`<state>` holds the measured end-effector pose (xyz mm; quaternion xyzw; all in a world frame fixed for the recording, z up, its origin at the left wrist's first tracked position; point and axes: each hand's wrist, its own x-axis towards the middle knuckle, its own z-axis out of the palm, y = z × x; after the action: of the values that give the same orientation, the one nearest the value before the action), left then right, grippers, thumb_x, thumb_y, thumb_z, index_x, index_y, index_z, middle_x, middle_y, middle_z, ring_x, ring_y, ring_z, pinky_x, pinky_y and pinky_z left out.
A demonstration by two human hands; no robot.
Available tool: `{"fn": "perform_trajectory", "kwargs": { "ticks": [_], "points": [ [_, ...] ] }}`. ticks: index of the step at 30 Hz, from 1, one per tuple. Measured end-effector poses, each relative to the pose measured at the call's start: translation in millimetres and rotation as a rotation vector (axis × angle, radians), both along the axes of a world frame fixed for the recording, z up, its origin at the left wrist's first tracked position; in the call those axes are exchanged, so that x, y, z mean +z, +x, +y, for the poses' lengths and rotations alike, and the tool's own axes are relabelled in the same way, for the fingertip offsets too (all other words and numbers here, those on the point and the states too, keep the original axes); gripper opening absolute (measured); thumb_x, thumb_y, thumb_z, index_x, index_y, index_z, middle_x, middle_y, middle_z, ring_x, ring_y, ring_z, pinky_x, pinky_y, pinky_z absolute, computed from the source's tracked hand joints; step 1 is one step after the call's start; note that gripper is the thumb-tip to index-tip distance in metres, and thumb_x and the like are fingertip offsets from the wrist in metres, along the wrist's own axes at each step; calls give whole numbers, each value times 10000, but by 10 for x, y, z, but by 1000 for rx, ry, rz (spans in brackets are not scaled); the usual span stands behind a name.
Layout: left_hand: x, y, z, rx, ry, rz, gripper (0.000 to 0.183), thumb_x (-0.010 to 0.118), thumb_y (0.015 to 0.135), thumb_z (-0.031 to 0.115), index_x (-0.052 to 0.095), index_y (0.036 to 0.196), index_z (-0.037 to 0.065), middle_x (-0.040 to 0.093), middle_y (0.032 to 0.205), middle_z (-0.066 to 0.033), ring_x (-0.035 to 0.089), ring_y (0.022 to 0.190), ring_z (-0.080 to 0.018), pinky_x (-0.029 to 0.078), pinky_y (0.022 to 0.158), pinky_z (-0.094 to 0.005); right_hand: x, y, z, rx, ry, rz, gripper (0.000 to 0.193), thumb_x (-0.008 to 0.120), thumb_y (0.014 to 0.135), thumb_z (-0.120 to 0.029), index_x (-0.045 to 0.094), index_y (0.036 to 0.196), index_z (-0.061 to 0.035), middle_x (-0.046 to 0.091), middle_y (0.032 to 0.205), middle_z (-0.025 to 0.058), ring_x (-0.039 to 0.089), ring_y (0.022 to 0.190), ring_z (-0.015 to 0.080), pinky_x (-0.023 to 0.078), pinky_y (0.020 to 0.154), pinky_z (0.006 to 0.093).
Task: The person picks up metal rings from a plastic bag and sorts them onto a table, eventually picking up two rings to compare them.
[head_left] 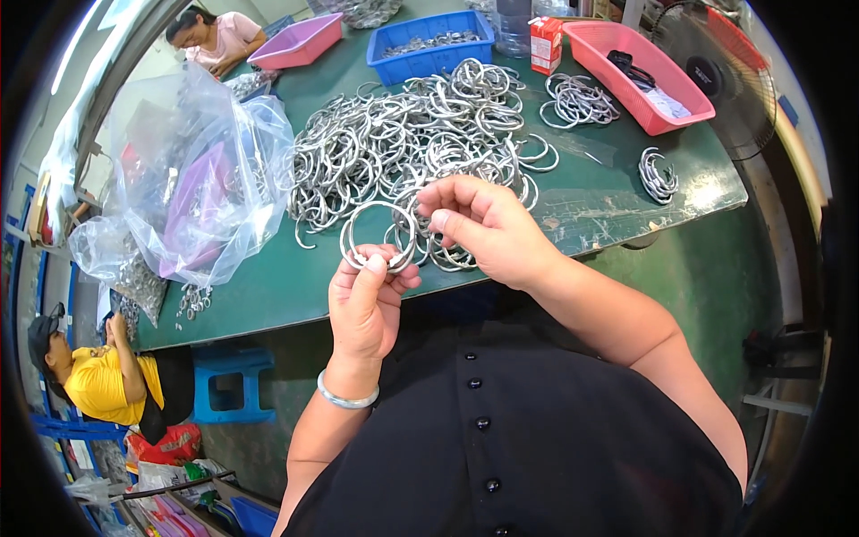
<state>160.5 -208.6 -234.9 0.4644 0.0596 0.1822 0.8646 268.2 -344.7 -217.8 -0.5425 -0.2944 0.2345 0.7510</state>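
Observation:
My left hand pinches a couple of silver-grey metal bangles between thumb and fingers, held upright over the table's near edge. Just to the right, my right hand hovers with its fingers curled and thumb close to the index finger. Whatever its fingertips hold, if anything, is hidden. Behind both hands spreads a big tangled heap of similar metal bangles on the green table. A pale bangle circles my left wrist.
Smaller bangle clusters lie to the right. A blue basket, pink baskets, a red carton and a fan stand beyond. Clear plastic bags crowd the left. Two people sit nearby, by a blue stool.

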Motion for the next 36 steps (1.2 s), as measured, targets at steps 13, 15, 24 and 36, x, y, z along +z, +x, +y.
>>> {"fn": "perform_trajectory", "kwargs": {
  "ticks": [13, 15, 24, 36],
  "points": [
    [53, -49, 38, -74, -26, 22, 92, 521, 869, 154, 526, 837, 68, 555, 847, -62, 558, 707, -171, 460, 646, -299, -49, -4, 40, 184, 53, 144, 184, 570, 827, -64, 540, 1000, -6, 589, 847, 31, 540, 716, 73, 450, 646, 214],
    [91, -67, 104, -65, 25, -17, 76, 529, 863, 130, 532, 841, 57, 566, 865, -71, 575, 707, -179, 474, 642, -304, -54, -9, 52, 148, 26, 115, 184, 574, 824, -65, 541, 997, -12, 592, 849, 31, 546, 728, 72, 453, 654, 216],
    [1126, 154, 1364, 622, 1043, 52, 102, 569, 829, 109, 549, 807, 11, 559, 683, -24, 495, 598, -71, 395, 571, -187, 4, 260, -399, -50, -61, 26, 128, 549, 815, -36, 551, 938, -2, 581, 805, 14, 529, 688, 55, 445, 638, 197],
    [879, 173, 1052, 764, 1985, -193, 251, 626, 736, 55, 590, 976, -7, 569, 967, -158, 554, 846, -266, 433, 756, -331, -321, 530, -962, -436, -450, -688, 125, 554, 767, 22, 568, 890, 11, 544, 810, 26, 476, 646, 75, 400, 571, 216]
  ]
}}
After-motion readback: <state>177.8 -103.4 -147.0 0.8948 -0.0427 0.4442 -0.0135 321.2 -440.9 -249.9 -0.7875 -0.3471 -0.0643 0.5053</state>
